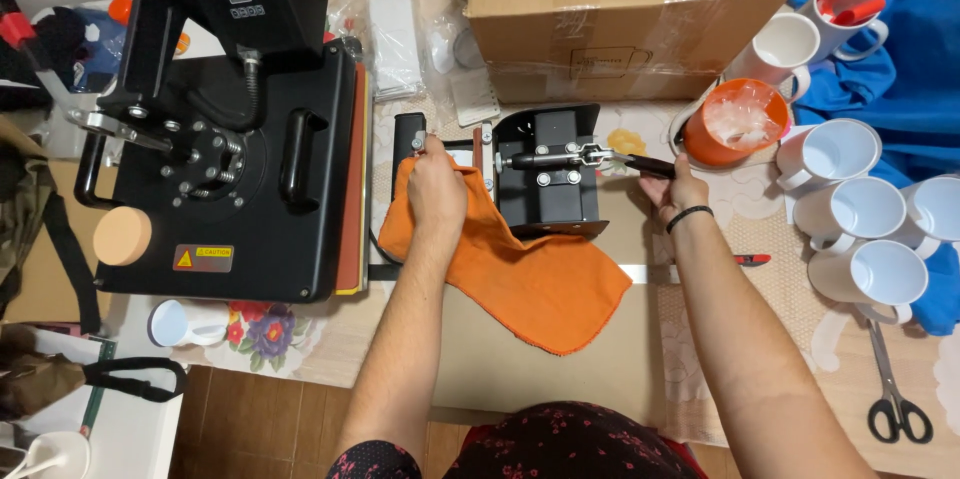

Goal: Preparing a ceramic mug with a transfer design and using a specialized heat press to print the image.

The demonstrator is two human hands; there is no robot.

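Note:
A small black mug press [547,171] stands on the table in front of me. My right hand [672,189] grips its black lever handle [640,165], which points to the right. My left hand [436,184] presses an orange cloth [540,279] against the left end of the press. The cloth drapes down over the table toward me. Whatever lies under the cloth at the press opening is hidden.
A large black flat heat press [235,129] fills the left. A cardboard box [630,19] with white mugs on top stands behind. More white mugs [860,239] and an orange mug [738,121] sit at the right. Scissors [897,394] lie lower right.

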